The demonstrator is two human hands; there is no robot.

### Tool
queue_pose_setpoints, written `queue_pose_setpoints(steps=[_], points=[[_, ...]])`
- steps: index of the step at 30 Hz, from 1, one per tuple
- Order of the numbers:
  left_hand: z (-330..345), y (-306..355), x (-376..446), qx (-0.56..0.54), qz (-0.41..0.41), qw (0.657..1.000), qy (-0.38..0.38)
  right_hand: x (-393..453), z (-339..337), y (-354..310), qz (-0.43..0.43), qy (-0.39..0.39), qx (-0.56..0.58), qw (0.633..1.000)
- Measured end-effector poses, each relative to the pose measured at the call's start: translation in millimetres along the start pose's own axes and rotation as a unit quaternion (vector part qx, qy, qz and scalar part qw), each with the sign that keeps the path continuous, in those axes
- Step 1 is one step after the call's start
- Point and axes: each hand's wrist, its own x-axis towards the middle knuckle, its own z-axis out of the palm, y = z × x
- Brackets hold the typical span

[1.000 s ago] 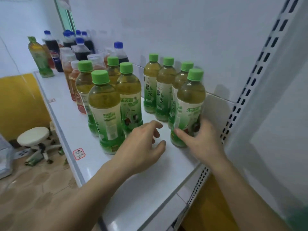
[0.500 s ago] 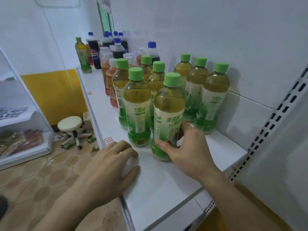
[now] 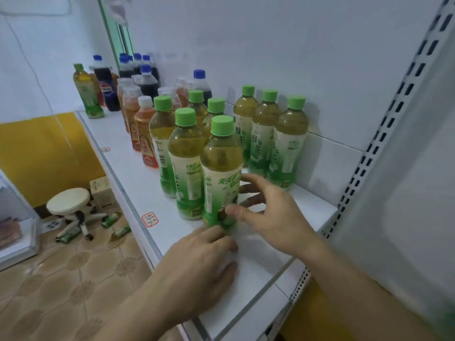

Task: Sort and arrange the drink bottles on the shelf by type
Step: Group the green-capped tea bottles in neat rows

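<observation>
On the white shelf (image 3: pixel 258 274) the nearest green-capped green tea bottle (image 3: pixel 221 153) stands upright at the front of a cluster of like bottles (image 3: pixel 184 148). My right hand (image 3: pixel 275 217) holds its lower part, thumb on the label and fingertips round its right side. My left hand (image 3: pixel 197 264) rests flat on the shelf just before that bottle and holds nothing. Three more green tea bottles (image 3: pixel 263 134) line the back wall. Farther left stand orange-red tea bottles (image 3: pixel 145 134), dark cola bottles (image 3: pixel 105 87) and one lone green tea bottle (image 3: pixel 86 89).
A slotted metal upright (image 3: pixel 384 134) bounds the shelf on the right. Bare shelf surface lies between my hands and that upright. Below on the tiled floor are a small round stool (image 3: pixel 69 203), a carton and a few fallen bottles (image 3: pixel 110 219).
My right hand has carried the green tea bottle leftward from near the upright and set it beside the front cluster. My left hand has drawn back to the shelf's front.
</observation>
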Motion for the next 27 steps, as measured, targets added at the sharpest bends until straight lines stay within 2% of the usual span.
queue_pose_setpoints(steps=[2, 5, 7, 9, 11, 13, 14, 18, 23, 27], points=[[-1.3, 17.3, 5.0, -0.017, 0.012, 1.000, -0.004, 4.6, -34.8, -2.2, -0.023, 0.057, -0.025, 0.998], [-1.3, 48.4, 28.1, -0.016, 0.010, 0.998, -0.052, 29.1, -95.8, -18.8, -0.061, 0.153, -0.148, 0.975], [-0.2, 65.3, 61.1, -0.022, -0.013, 0.997, -0.076, 59.4, -129.0, -34.2, -0.056, 0.172, -0.220, 0.959], [10.0, 70.2, 105.9, -0.036, -0.090, 0.993, -0.068, 93.6, -148.5, -45.2, -0.024, 0.145, -0.301, 0.942], [24.7, 68.1, 151.9, -0.051, -0.203, 0.977, -0.043, 119.4, -154.6, -47.9, 0.006, 0.089, -0.392, 0.916], [43.3, 61.3, 181.9, -0.099, -0.291, 0.951, 0.008, 133.4, -150.6, -45.6, 0.012, 0.050, -0.449, 0.892], [51.1, 56.3, 190.7, -0.116, -0.311, 0.942, 0.044, 138.3, -149.1, -43.3, 0.004, 0.044, -0.466, 0.884], [66.3, 40.1, 197.8, -0.145, -0.321, 0.928, 0.120, 145.9, -150.9, -44.8, -0.021, -0.011, -0.473, 0.881], [73.6, 33.3, 199.2, -0.134, -0.288, 0.937, 0.144, 148.5, -160.2, -52.6, -0.028, -0.079, -0.465, 0.881], [74.8, 26.5, 200.9, -0.133, -0.278, 0.941, 0.138, 149.5, -162.3, -53.9, -0.011, -0.097, -0.450, 0.888]])
